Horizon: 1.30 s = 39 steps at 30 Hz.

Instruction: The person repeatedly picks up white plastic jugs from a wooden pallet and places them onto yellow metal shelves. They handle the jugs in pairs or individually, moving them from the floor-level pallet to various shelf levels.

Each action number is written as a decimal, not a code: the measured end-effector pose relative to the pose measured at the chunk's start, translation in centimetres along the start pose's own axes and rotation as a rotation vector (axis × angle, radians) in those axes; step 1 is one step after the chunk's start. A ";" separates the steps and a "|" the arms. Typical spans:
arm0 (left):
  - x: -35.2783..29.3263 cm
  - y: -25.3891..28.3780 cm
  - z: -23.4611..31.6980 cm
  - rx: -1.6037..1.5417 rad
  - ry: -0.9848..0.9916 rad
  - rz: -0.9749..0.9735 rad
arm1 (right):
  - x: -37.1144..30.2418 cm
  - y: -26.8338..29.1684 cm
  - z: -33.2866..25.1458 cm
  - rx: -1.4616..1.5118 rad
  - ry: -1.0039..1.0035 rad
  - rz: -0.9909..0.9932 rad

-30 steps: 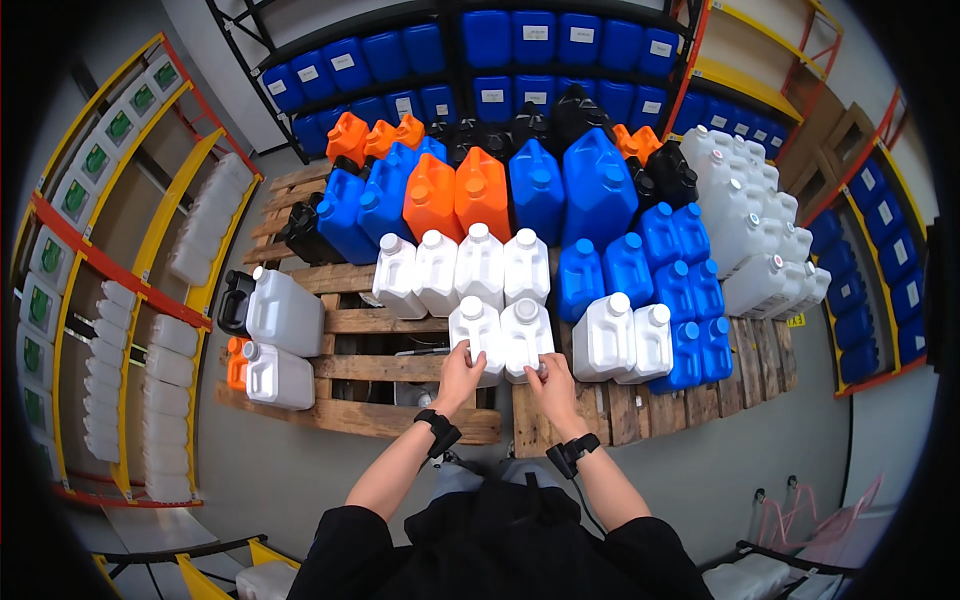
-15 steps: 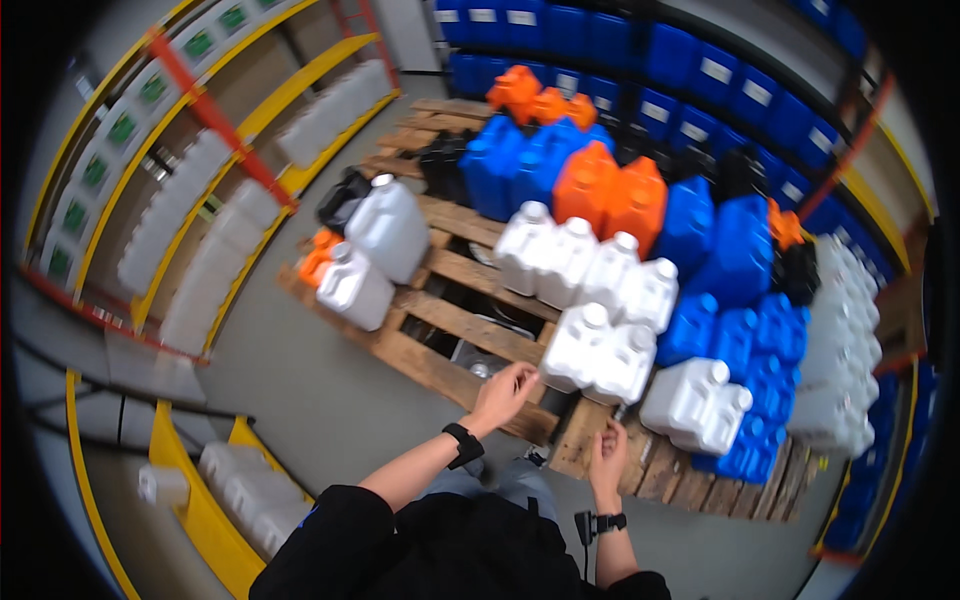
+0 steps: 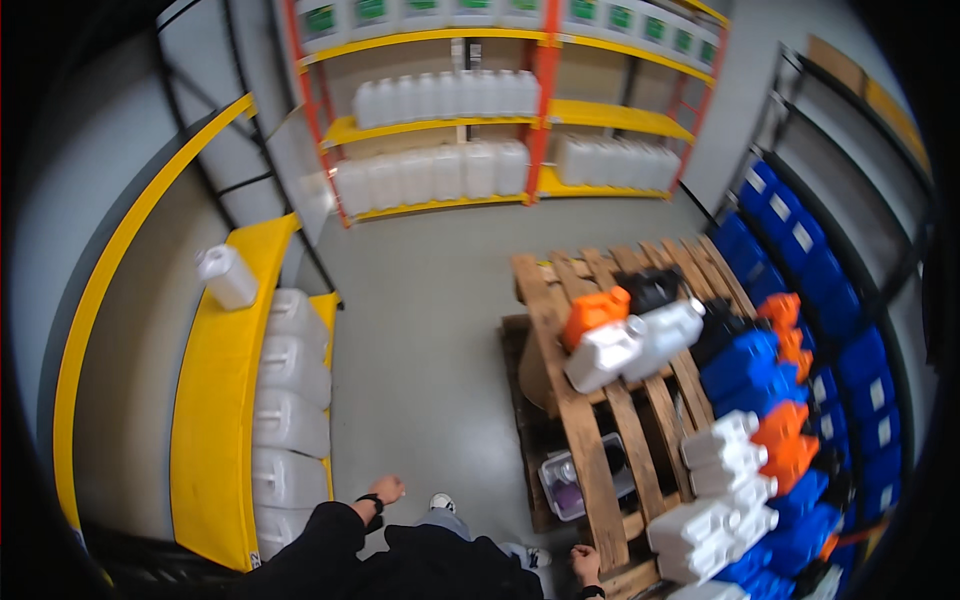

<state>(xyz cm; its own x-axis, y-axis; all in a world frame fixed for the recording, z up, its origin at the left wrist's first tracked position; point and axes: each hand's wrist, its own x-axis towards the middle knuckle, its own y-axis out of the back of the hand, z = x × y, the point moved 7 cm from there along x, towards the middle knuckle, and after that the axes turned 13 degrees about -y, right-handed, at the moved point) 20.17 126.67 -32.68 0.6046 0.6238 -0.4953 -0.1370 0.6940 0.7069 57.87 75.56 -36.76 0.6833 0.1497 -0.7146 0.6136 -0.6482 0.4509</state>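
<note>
1. The left hand [image 3: 387,488] is held above the floor [image 3: 430,330], near the right edge of the yellow shelf [image 3: 205,430]; its fingers are blurred, their opening cannot be told, and no object is seen gripped.
2. The right hand [image 3: 585,562] is positioned beside the pallet's [image 3: 580,420] left edge; finger opening cannot be told; no grip is seen.
3. White jerrycans [image 3: 690,525] are grouped toward the pallet's near end, right of that hand.
4. One white canister [image 3: 228,278] is placed near the shelf's far edge.
</note>
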 end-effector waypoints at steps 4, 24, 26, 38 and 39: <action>-5.6 3.6 -12.4 0.014 0.300 -0.002 | 4.7 -4.3 -2.9 -0.008 -0.233 -0.245; 0.2 43.0 -7.8 -0.184 0.150 1.028 | 15.6 -35.8 -43.7 -0.482 -0.035 -0.477; 2.2 48.9 -8.3 -0.086 0.119 1.119 | 14.9 -38.8 -47.5 -0.412 -0.007 -0.533; 13.3 71.9 -27.3 -0.270 0.322 1.571 | 21.7 -42.2 -56.1 -0.369 -0.068 -0.481; 13.3 72.8 -29.3 -0.215 0.313 1.612 | 19.5 -42.7 -56.5 -0.321 -0.124 -0.449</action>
<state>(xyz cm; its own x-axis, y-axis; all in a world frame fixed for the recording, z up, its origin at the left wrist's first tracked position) -4.73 196.00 -2.63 -0.4244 0.7301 0.5356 -0.5411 -0.6788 0.4965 67.33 148.36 -39.71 0.2881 0.2569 -0.9225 0.9361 -0.2787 0.2147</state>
